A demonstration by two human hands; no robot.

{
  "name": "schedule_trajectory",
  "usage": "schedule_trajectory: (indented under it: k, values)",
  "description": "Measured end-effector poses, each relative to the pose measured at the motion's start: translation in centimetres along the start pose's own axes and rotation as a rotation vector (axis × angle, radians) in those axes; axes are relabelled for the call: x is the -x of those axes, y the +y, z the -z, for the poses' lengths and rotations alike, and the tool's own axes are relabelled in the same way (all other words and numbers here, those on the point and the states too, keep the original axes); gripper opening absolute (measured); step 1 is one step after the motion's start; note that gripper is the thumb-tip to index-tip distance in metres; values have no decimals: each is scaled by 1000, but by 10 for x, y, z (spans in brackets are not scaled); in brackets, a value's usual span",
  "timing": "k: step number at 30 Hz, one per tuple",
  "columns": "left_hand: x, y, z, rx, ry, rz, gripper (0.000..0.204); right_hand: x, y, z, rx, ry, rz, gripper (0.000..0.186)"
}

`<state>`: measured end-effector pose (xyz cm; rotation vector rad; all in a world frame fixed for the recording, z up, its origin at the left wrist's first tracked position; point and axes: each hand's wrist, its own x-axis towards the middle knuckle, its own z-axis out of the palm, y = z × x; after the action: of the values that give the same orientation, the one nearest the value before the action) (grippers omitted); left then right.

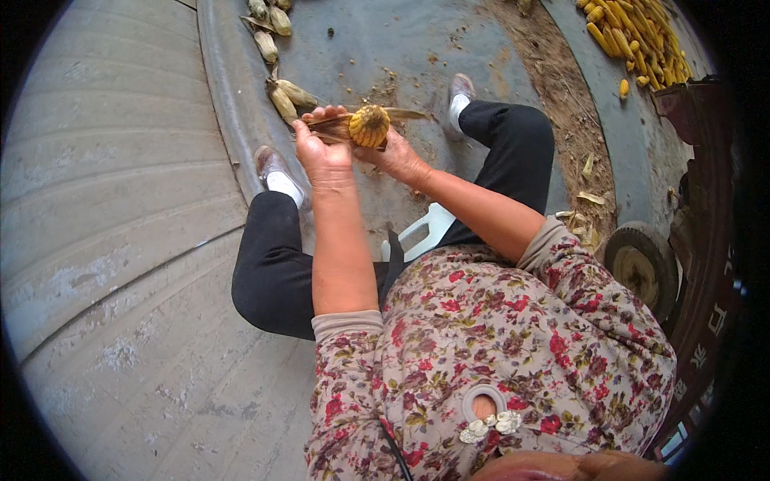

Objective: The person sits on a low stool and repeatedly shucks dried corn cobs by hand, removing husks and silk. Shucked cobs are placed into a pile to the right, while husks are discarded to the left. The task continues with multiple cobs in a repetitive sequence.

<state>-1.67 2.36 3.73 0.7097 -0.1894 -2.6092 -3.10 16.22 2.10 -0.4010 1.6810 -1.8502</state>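
Out in front of me, between both hands, is a yellow ear of corn (370,127) with its tip toward me. My right hand (399,158) grips it from the right and below, its fingers partly hidden by the ear. Dry brown husk (330,128) hangs off the ear's left side, and my left hand (323,151) is closed on it, palm turned up. Another strip of husk sticks out to the right beyond the ear. Just past my left hand lie unhusked ears (282,103) in pale husks.
More husked-in ears (265,46) trail away at the far left. Yellow bare ears (634,36) form a pile at the far right. A pale plastic stool (433,228) is between my legs. To the right stand a wheel (638,268) and a dark red vehicle body (702,321).
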Motion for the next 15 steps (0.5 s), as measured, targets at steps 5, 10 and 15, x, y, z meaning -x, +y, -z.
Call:
schedule_trajectory:
  k: [5, 10, 15]
  values:
    - [6, -5, -6, -36, -88, 68, 43, -12, 15, 26, -229, 143, -120, 70]
    - [22, -13, -15, -260, -20, 152, 30, -23, -10, 53, -610, 277, -104, 60]
    - [28, -24, 19, -746, 97, 198, 25, -36, -18, 88, -855, 375, -64, 58]
